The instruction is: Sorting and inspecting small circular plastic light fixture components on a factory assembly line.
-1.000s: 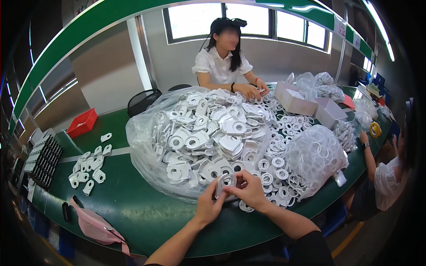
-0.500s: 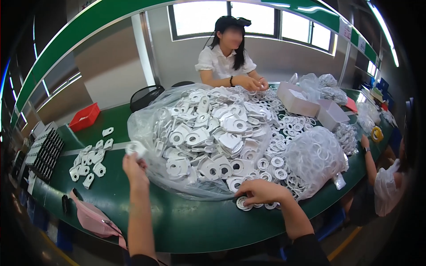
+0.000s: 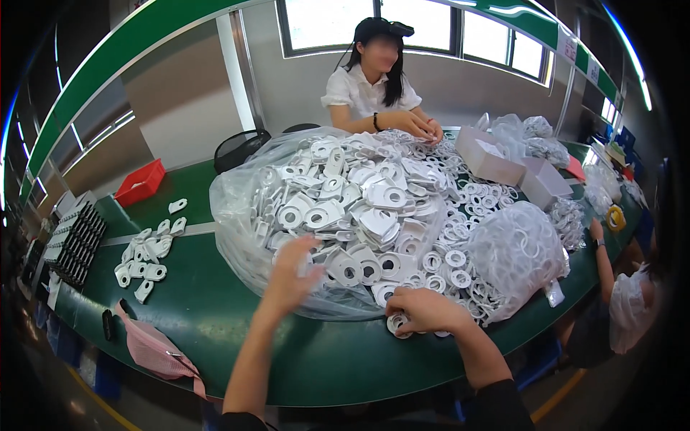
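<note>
My left hand [image 3: 290,276] is open and slightly blurred, its fingers apart over the near left side of a heap of white plastic bracket-like parts [image 3: 322,215]. Each of these has a round hole, and they lie on a spread clear plastic bag [image 3: 233,223]. Close to the table's front edge, my right hand [image 3: 430,310] has its fingers curled down and closed on a white ring [image 3: 397,326]; its fingertips are partly hidden. More white rings [image 3: 455,258] lie scattered just beyond that hand.
A small group of separate white parts [image 3: 147,253] lies left, near black stacked trays [image 3: 75,244] and a red bin [image 3: 141,184]. A pink pouch [image 3: 154,345] rests at the front edge. Right stands a bag of rings [image 3: 517,251]. Across the table, a person [image 3: 374,93] handles parts.
My left hand has moved right, from beside the bag to over the heap. The white part it held is no longer in it. My right hand stays at the ring.
</note>
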Available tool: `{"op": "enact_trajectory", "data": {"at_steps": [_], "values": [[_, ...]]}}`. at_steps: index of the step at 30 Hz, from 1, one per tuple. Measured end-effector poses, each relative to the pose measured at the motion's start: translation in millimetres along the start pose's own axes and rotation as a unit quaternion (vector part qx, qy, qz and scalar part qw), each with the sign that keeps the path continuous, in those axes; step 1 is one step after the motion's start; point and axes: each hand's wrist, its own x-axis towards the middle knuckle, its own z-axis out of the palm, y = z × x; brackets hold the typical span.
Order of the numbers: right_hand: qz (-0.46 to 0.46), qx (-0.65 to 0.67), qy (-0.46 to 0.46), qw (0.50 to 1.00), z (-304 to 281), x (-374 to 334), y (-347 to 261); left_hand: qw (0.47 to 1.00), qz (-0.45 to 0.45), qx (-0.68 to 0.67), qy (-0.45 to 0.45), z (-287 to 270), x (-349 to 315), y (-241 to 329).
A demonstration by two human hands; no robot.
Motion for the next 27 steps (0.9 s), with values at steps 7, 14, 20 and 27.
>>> {"op": "enact_trajectory", "data": {"at_steps": [7, 14, 20, 27], "values": [[-0.051, 0.117, 0.167, 0.978, -10.2, 10.1, -6.1, 0.971, 0.118, 0.194, -0.07, 57.4, -14.1, 9.9], [-0.081, 0.184, 0.354, 0.914, 4.6, 22.8, -12.2, 0.994, 0.063, 0.055, 0.069, 51.4, -21.3, 33.0], [-0.101, 0.179, 0.366, 0.908, 14.6, 28.2, -11.0, 0.997, 0.039, 0.059, 0.04, 54.8, -25.1, 28.2], [-0.102, 0.231, 0.392, 0.885, 9.6, 25.7, -7.5, 0.815, -0.201, -0.543, 0.034, 50.1, -28.5, 56.1]]}}
